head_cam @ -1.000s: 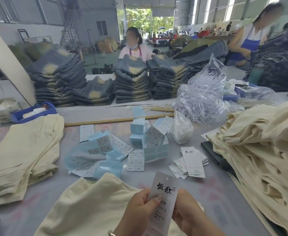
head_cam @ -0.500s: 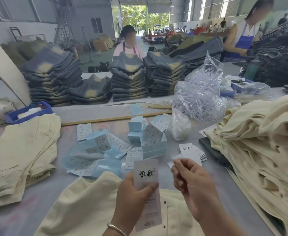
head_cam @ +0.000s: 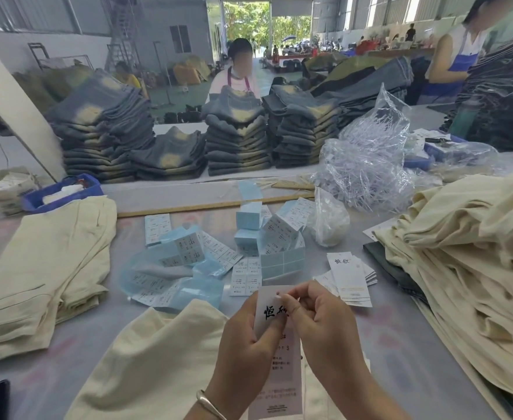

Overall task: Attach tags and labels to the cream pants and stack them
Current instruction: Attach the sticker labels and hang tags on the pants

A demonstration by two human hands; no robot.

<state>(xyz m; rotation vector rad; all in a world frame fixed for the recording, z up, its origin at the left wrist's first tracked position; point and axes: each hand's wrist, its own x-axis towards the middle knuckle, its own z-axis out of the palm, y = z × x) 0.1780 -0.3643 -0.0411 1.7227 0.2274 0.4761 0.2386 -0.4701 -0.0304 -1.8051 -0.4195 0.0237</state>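
Here a white hang tag (head_cam: 275, 353) printed with black characters is held upright over the cream pants (head_cam: 158, 359) that lie on the desk (head_cam: 400, 353) in front of the person. The left hand (head_cam: 246, 338) grips the tag from its left edge, thumb across the face. The right hand (head_cam: 319, 316) pinches at the tag's top near a small hole, its fingers (head_cam: 290, 298) curled together there. A silver bracelet (head_cam: 209, 403) circles the left wrist. Beyond the hands lie loose spare tags (head_cam: 350, 275) and blue-backed label sheets (head_cam: 182, 265). A folded stack of cream pants (head_cam: 37, 268) sits to the left, a large unsorted heap (head_cam: 473, 253) to the right. A clear bag of plastic fasteners (head_cam: 370, 165) stands farther back.
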